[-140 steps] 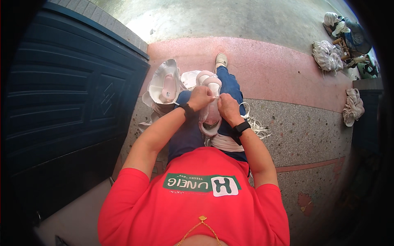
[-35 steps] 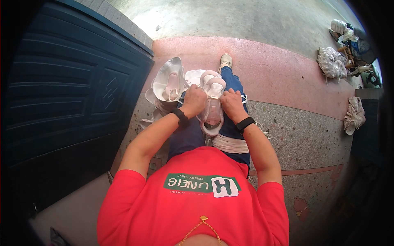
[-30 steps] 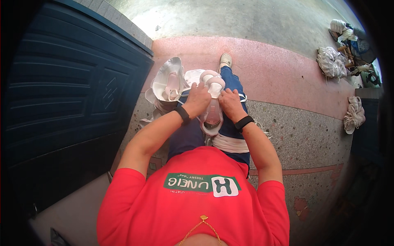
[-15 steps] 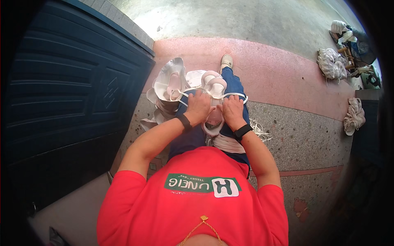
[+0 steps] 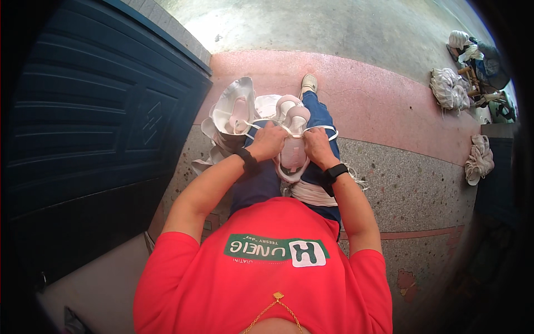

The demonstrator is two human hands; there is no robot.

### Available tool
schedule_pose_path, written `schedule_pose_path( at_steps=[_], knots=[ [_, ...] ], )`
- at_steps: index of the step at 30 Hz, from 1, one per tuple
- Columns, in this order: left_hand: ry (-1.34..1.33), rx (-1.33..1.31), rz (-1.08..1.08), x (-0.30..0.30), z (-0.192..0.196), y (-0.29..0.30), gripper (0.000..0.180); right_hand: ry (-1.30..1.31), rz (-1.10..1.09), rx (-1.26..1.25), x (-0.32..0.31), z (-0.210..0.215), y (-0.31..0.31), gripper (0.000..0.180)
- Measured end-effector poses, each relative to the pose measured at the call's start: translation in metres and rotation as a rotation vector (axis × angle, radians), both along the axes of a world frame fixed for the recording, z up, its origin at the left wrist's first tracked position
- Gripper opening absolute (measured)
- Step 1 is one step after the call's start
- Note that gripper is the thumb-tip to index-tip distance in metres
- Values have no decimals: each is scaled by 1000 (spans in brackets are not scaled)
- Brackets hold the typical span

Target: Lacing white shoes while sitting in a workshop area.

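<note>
Two hands work on one pale pink sneaker (image 5: 293, 146) that rests sole-down on the person's lap, toe pointing away from the body. The left hand (image 5: 268, 142) has its fingers curled closed on a white shoelace (image 5: 257, 123) at the shoe's left side; the right hand (image 5: 317, 146) is likewise closed on the lace's other run, which loops out to the right over the blue trouser leg (image 5: 318, 111). Both ends are drawn taut and apart across the upper. Judged from this, lacing is under way and not finished: the lace is threaded through at least part of the upper, long free lengths remain, and no bow shows. How many eyelets are filled cannot be told. Just beside the left hand, an open white bag (image 5: 232, 111) holds more pale footwear, apparently awaiting the same attention. White bundles (image 5: 449, 89) lie well apart on the pavement.
</note>
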State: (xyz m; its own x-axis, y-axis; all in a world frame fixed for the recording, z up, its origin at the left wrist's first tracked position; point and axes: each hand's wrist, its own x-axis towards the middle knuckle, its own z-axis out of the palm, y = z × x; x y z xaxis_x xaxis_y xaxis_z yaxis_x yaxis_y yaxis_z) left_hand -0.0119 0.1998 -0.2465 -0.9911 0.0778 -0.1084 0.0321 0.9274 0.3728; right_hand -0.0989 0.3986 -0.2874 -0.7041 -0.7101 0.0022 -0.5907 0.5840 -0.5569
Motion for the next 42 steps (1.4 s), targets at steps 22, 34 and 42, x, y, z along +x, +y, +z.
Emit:
schedule_pose_path(
  at_steps=[22, 34, 42],
  knots=[
    [-10, 3, -44, 0, 10, -2, 19, 244, 455, -163, -22, 12, 6, 14],
    [217, -7, 44, -1, 21, 16, 17, -292, 161, -246, -34, 0, 14, 16],
    [192, -230, -232, -30, -6, 41, 12, -346, 93, -269, -33, 6, 12, 18]
  ],
)
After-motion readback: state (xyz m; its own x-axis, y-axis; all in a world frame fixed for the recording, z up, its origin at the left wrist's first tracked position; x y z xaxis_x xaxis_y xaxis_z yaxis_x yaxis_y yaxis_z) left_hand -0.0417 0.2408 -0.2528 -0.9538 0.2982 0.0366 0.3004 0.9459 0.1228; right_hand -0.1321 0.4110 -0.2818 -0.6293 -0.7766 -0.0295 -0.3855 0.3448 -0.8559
